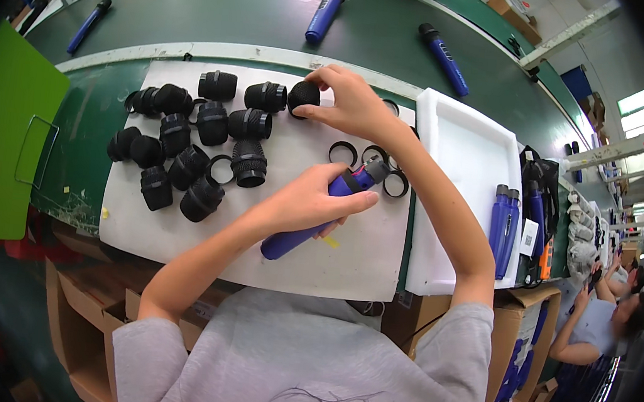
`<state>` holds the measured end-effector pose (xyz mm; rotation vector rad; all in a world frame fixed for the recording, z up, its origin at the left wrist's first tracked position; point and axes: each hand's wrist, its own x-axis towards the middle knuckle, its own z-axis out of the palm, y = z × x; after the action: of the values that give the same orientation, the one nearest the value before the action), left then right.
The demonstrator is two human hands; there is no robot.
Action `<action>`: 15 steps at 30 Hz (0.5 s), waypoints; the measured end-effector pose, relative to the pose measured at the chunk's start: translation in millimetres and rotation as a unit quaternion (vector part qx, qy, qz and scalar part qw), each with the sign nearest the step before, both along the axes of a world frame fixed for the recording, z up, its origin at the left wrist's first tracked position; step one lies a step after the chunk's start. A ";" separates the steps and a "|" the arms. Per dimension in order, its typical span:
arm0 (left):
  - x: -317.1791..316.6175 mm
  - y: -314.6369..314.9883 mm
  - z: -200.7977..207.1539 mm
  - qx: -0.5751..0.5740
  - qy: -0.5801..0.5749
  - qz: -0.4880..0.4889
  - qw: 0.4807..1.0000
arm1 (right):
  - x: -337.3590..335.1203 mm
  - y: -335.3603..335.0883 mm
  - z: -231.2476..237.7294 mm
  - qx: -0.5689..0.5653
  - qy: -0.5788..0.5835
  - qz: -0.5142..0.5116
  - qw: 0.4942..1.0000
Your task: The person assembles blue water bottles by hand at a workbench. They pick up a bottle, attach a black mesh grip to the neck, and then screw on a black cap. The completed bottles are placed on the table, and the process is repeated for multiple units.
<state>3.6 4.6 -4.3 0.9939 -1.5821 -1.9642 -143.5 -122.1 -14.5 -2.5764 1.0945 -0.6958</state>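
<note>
My left hand (308,203) is closed around a blue microphone body (285,244), held at a slant above the white work board (299,272). Its upper end has no grille, so the capsule end shows, and a black band sits just below. Farther off, my right hand (351,103) has thumb and fingers around a black microphone grille (303,98) at the board's far side. Several more black grilles (213,123) stand and lie on the board's left half. Loose black rings (343,153) lie near my right forearm; one more ring (221,180) rests among the grilles.
Beyond a pale rail (197,50), blue microphones (326,17) lie on a green surface (240,7). A white foam tray (447,271) at right holds blue microphone bodies (499,222). A green panel (11,132) stands at left; cardboard boxes (80,333) sit below. People (597,320) work farther right.
</note>
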 end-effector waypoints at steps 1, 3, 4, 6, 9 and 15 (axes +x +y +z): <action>-0.1 0.4 -1.6 0.001 0.003 0.009 1.000 | 0.6 -0.4 1.5 0.038 0.010 -0.011 0.999; 0.4 -0.8 -2.9 -0.002 0.003 0.017 1.000 | -11.2 9.8 11.6 0.091 -0.058 -0.038 0.993; 0.8 -0.2 -1.5 -0.005 0.001 0.017 1.000 | -20.2 19.7 20.4 0.121 -0.087 -0.049 0.988; 0.4 1.7 1.9 -0.007 -0.001 0.013 1.000 | -43.7 46.2 47.5 0.241 -0.181 -0.086 0.950; -3.6 3.7 3.8 -0.006 -0.004 -0.004 1.000 | -95.6 72.5 65.8 0.324 -0.217 -0.046 0.920; -6.4 9.1 3.7 -0.009 -0.038 -0.012 0.999 | -114.1 114.9 48.8 0.402 -0.229 0.019 0.886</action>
<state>-2.8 13.7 -0.6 1.0586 -1.6554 -1.9463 -257.6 -7.2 34.3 -1.6163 0.9028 -0.6156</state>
